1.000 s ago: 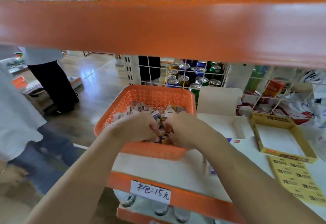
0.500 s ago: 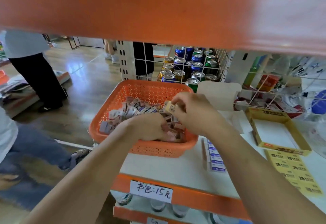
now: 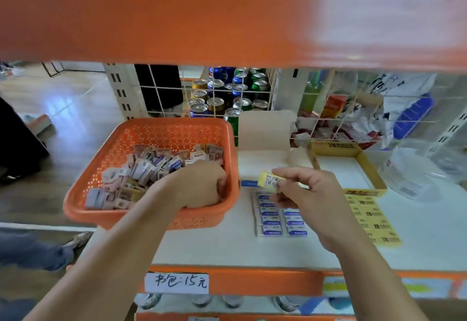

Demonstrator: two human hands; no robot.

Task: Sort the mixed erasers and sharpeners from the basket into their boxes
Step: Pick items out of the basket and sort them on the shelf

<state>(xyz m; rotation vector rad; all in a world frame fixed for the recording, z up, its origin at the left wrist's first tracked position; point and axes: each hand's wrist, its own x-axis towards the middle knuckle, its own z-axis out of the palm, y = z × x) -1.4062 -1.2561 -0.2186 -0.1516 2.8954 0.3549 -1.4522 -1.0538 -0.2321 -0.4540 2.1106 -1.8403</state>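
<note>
My right hand (image 3: pixel 312 195) pinches 1 yellow eraser (image 3: pixel 268 181) over the box (image 3: pixel 262 166); I'd lay it flat. My left hand's (image 3: pixel 199 184) grip in the basket (image 3: pixel 177 132) is hidden.

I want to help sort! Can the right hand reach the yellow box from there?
Probably yes. The right hand, pinching a yellow eraser, is close beside the yellow box, whose top is open, with nothing standing between them.

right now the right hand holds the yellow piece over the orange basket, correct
No. In the head view the right hand holds the yellow piece over the white box of blue-labelled packets, beside the orange basket, not over it.
</note>
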